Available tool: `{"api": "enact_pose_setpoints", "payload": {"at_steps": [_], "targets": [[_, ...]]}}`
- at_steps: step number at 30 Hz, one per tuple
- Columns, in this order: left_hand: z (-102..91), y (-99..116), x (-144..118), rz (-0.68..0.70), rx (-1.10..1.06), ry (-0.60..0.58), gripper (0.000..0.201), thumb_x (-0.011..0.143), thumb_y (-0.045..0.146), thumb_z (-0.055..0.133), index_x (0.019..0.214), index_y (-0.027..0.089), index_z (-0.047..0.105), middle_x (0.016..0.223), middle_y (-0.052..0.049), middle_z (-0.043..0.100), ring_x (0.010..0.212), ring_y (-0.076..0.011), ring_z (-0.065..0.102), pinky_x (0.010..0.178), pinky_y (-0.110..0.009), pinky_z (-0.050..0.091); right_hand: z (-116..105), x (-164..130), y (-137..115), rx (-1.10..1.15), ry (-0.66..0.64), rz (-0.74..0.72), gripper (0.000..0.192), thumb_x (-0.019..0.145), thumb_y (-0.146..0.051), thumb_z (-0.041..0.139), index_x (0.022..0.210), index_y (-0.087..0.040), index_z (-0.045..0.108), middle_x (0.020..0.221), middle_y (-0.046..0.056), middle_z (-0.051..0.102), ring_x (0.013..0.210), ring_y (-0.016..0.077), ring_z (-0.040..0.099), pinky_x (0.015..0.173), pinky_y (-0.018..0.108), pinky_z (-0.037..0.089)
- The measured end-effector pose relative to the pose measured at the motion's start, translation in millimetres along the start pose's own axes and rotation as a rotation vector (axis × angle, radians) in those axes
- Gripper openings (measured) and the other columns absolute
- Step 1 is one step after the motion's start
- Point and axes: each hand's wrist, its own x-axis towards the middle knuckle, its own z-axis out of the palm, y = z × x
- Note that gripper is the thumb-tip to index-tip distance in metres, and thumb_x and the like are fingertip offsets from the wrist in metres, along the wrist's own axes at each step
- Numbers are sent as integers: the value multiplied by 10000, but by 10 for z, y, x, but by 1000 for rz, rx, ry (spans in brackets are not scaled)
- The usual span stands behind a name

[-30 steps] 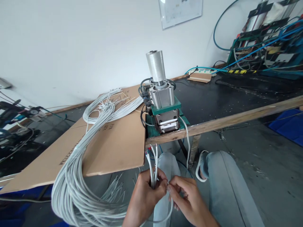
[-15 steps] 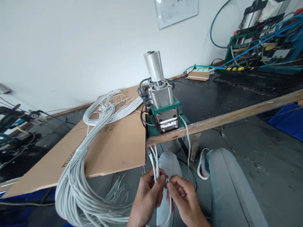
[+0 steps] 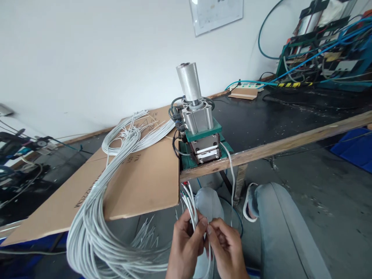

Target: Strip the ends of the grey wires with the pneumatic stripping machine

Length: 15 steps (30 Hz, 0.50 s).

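Several white cables stand up out of my left hand, which is closed round them; their tips fan out, with a bit of red and green showing. Close beside it, my right hand pinches a white cable whose length drops between the two hands. The fingertips of both hands nearly meet, and they hide the pinched end. To the left, a thick bundle of white cables hangs over the cardboard edge and runs towards my left hand. Loose cable ends stick out below the cardboard.
A pneumatic press on a green base stands at the bench edge. Flattened cardboard lies under the cable coil. Another machine with blue hoses is at the back right, near a power strip.
Both hands have shifted slightly right and down. The cables in the left hand lean more to the left, and the fingertips have come closer together.
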Motion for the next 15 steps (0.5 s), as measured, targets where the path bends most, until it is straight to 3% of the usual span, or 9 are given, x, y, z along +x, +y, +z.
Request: {"api": "enact_pose_setpoints", "payload": {"at_steps": [4, 10, 15], "targets": [[13, 12, -15, -47, -9, 24, 452, 797, 587, 741, 709, 188, 550, 445, 124, 355, 385, -33, 228, 363, -134, 216, 0, 21, -28, 43, -15, 40, 427, 947, -537, 563, 676, -207, 539, 483, -50, 501, 391, 94, 470, 408, 191, 365], [29, 114, 46, -77, 14, -44, 466, 788, 623, 725, 832, 168, 637, 410, 129, 332, 373, -36, 196, 361, -148, 156, -58, 84, -116, 55, -29, 64, 443, 913, -573, 596, 678, -201, 550, 491, -48, 518, 390, 86, 463, 406, 185, 366], [94, 196, 107, 3, 33, -60, 476, 737, 613, 769, 687, 173, 595, 432, 97, 408, 367, -39, 250, 346, -156, 171, -84, 135, -99, -8, -26, -30, 407, 943, -506, 582, 672, -204, 549, 486, -59, 485, 388, 77, 423, 403, 188, 341]]}}
